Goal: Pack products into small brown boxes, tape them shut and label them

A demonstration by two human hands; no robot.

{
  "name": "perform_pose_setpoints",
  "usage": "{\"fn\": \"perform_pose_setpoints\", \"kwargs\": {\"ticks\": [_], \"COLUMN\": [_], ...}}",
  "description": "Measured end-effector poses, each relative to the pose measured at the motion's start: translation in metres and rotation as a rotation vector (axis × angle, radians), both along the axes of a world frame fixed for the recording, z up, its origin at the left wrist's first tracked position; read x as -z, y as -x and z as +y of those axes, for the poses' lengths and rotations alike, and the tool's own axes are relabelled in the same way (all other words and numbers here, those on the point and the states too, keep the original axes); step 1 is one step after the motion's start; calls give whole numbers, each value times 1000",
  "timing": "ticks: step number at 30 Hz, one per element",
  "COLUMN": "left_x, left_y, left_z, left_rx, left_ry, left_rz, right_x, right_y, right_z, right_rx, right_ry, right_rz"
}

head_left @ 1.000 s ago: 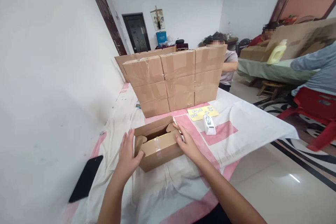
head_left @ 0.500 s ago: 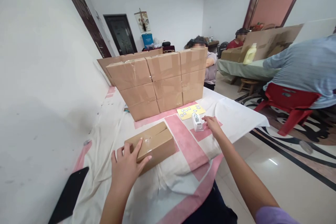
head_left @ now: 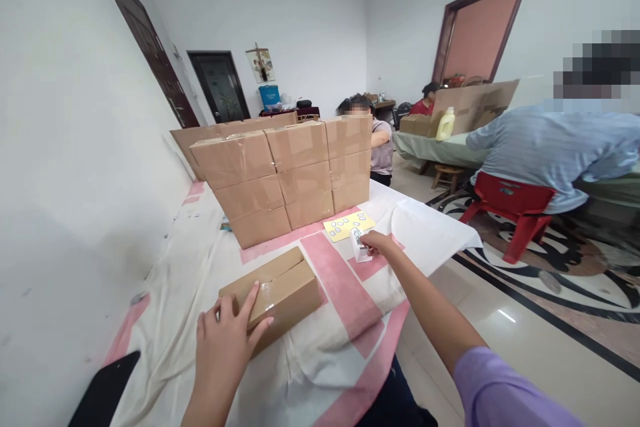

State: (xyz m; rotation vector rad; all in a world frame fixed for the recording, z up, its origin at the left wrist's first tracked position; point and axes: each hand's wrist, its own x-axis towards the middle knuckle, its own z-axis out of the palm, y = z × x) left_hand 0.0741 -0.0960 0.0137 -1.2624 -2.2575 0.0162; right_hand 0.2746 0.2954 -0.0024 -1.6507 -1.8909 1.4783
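A small cardboard box (head_left: 280,287) lies on the cloth-covered table (head_left: 425,227) with its flaps folded down. My left hand (head_left: 225,340) rests flat on its near left corner, fingers spread. My right hand (head_left: 377,241) reaches out to a small white tape dispenser (head_left: 358,247) and closes its fingers round it. Just beyond the dispenser lies a yellow sheet of small labels (head_left: 347,223).
A stack of sealed cardboard boxes (head_left: 285,173) stands at the back of the table. A black phone (head_left: 103,397) lies at the near left by the wall. Other people sit behind the stack and at a second table (head_left: 425,147) on the right; a red chair (head_left: 510,210) stands nearby.
The box's flaps went from open to folded shut. My right hand left the box, reached right and closed on the tape dispenser. My left hand moved onto the box top.
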Motion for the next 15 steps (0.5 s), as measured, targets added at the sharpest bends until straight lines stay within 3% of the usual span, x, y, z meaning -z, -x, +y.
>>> {"fn": "perform_pose_setpoints", "kwargs": {"ticks": [7,15], "left_x": [2,6], "left_y": [-5,-5], "left_z": [-1,-3], "left_rx": [-27,-2], "left_ry": [-12,-62], "left_rz": [44,28], "right_x": [-8,10], "right_y": [6,-3], "right_z": [-10,-26], "right_rx": [16,41], "right_ry": [89,-136], "right_rz": [-42,57]}}
